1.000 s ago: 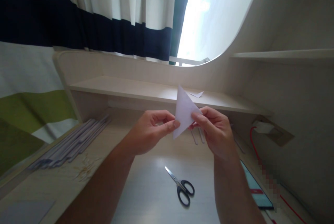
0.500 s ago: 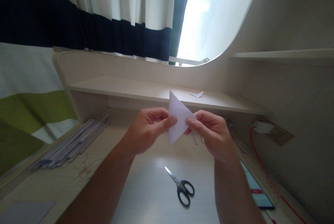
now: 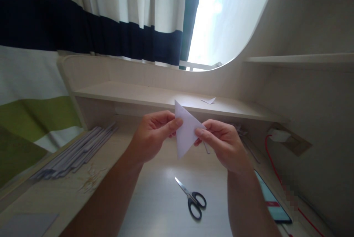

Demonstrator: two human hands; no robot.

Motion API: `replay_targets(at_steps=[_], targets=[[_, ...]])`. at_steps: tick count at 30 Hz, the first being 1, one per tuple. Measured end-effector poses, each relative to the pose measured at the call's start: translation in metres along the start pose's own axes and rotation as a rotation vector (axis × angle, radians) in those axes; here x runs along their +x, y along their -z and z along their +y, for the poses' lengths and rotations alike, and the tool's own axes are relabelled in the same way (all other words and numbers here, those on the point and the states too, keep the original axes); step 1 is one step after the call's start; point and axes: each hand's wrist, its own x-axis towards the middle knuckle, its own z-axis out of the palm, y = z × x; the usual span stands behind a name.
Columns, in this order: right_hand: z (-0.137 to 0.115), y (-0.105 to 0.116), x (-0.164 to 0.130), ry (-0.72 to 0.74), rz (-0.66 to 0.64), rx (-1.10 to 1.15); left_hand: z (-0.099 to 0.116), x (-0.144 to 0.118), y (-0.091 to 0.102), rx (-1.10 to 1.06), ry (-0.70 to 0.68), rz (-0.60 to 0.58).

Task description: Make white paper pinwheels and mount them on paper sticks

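At the left of the frame a bundle of rolled paper sticks (image 3: 77, 152) lies on the desk (image 3: 155, 204), with a striped curtain (image 3: 96, 16) above it in the upper left. At centre the left hand (image 3: 151, 137) pinches the left edge of a white paper triangle (image 3: 186, 130) between thumb and forefinger, and the right hand (image 3: 224, 143) grips its right corner likewise, the triangle raised clear of the desk. Below lie black-handled scissors (image 3: 192, 197); at lower right a phone (image 3: 272, 202) rests beside a red cable (image 3: 272, 159).
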Motion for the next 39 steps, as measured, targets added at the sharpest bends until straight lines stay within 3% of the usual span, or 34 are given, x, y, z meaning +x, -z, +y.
replay_targets(at_steps=[7, 13, 24, 27, 33, 39], targets=[[0.002, -0.001, 0.000, 0.011, -0.004, 0.042, -0.002, 0.001, -0.001, -0.017, 0.029, -0.074], [0.000, 0.001, -0.001, 0.002, -0.051, -0.065, -0.004, 0.000, -0.002, -0.022, -0.027, 0.025], [-0.001, 0.004, -0.001, -0.008, -0.118, -0.129, -0.005, 0.003, 0.000, -0.075, -0.064, 0.098], [0.000, 0.003, -0.001, -0.003, -0.084, -0.100, -0.004, 0.004, -0.001, -0.079, -0.038, 0.094], [0.003, 0.001, 0.004, 0.006, 0.098, 0.024, -0.005, 0.001, -0.005, 0.117, 0.054, -0.177], [0.005, 0.002, 0.006, 0.016, 0.171, 0.028, -0.008, -0.001, -0.010, 0.213, 0.038, -0.124]])
